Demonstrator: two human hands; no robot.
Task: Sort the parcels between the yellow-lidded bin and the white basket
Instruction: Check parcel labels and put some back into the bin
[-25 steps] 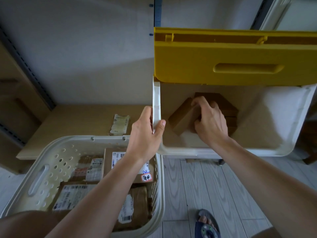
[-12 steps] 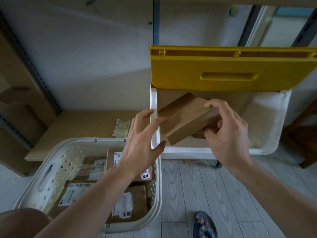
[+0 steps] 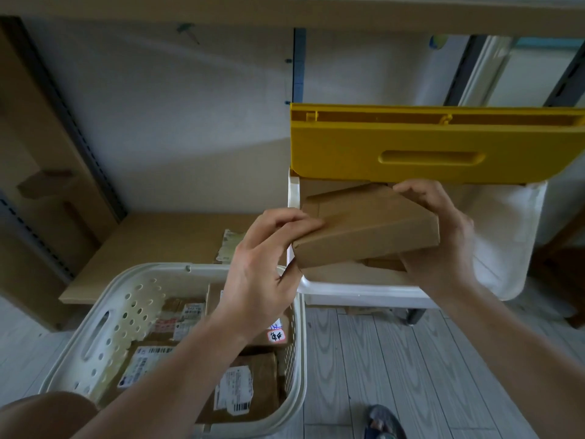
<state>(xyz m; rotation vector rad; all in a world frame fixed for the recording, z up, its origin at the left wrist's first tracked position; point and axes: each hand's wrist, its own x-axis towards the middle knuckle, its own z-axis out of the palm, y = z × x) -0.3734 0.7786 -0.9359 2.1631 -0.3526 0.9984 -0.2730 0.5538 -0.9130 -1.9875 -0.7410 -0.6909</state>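
A flat brown cardboard parcel hangs above the front left corner of the white bin, whose yellow lid stands raised behind it. My right hand grips the parcel's right end. My left hand grips its left end with curled fingers. Another brown parcel shows inside the bin beneath it. The white perforated basket stands at the lower left with several labelled parcels in it.
A low wooden shelf board lies behind the basket with a crumpled label on it. A metal rack upright runs at the left. Grey plank floor spreads below, with a sandalled foot at the bottom.
My right hand lifted the brown parcel out of the bin and toward me. My left hand let go of the bin's edge and took hold of the parcel's left end.
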